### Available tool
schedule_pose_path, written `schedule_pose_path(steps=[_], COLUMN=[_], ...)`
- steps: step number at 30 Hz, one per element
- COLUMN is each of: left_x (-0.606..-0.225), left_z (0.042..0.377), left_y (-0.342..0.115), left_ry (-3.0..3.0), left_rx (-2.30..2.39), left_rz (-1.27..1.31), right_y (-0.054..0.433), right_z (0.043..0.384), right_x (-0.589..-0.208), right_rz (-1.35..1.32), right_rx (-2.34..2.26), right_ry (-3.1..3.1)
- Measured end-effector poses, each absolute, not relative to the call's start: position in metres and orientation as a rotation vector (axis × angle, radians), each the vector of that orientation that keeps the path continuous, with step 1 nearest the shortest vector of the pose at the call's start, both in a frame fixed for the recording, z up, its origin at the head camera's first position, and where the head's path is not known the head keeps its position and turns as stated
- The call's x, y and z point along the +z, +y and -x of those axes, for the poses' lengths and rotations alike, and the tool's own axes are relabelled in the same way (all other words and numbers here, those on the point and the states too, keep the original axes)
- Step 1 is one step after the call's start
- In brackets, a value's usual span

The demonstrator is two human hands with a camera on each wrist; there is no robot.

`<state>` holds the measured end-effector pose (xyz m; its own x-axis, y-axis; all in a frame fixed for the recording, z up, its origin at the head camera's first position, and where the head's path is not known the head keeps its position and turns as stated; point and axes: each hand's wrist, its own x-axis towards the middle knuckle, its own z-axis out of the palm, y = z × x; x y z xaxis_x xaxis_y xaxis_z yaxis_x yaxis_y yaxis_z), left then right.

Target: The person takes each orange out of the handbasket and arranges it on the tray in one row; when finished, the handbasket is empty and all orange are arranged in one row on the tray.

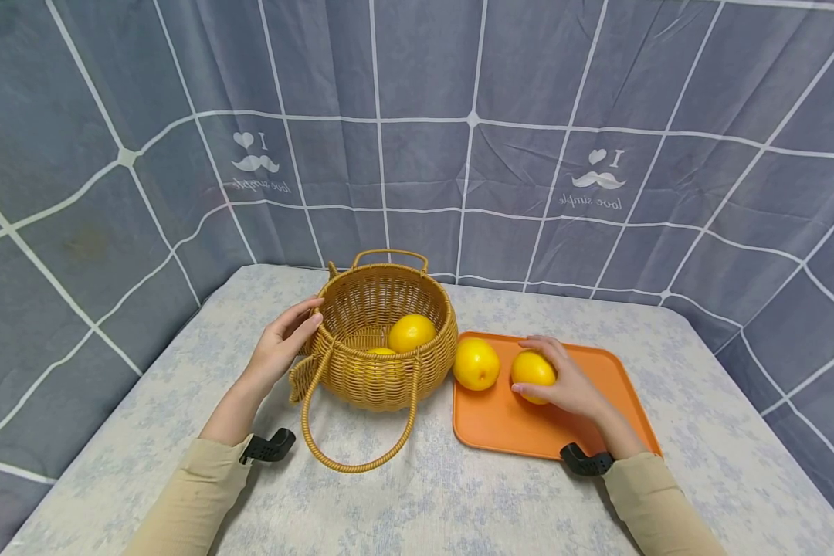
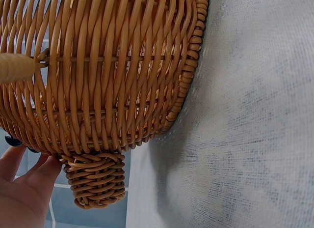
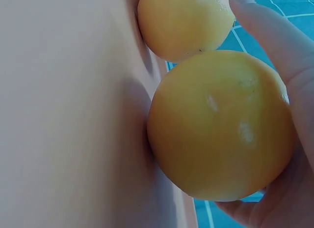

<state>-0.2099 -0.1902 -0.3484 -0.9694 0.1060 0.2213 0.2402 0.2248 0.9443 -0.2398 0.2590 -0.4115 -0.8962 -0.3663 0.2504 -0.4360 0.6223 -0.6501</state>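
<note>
Curling round a glossy yellow round fruit [image 1: 533, 374], the right hand [image 1: 563, 382] has its grip closed on it, on or barely above a rectangular orange tray [image 1: 500, 425]. A second yellow fruit [image 1: 476, 364] sits just beside it on the tray. The left hand [image 1: 281, 344], grip loose and fingers fairly straight, touches a round brown woven basket [image 1: 375, 386] near its rim. Two more yellow fruits [image 1: 411, 333] lie inside, one mostly hidden; the basket stands on the pale blue-patterned surface [image 1: 389, 510].
</note>
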Motion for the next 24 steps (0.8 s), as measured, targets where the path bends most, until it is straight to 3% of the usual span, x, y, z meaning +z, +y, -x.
schedule_pose_path(steps=[24], left_x=[-0.379], left_z=[0.234], left_y=[-0.202], left_ry=[-2.34], left_rx=[-1.876], left_rz=[0.342], right_y=[0.263], right_z=[0.236], right_x=[-0.4], right_rz=[-0.649], right_rx=[1.12], right_ry=[-2.702])
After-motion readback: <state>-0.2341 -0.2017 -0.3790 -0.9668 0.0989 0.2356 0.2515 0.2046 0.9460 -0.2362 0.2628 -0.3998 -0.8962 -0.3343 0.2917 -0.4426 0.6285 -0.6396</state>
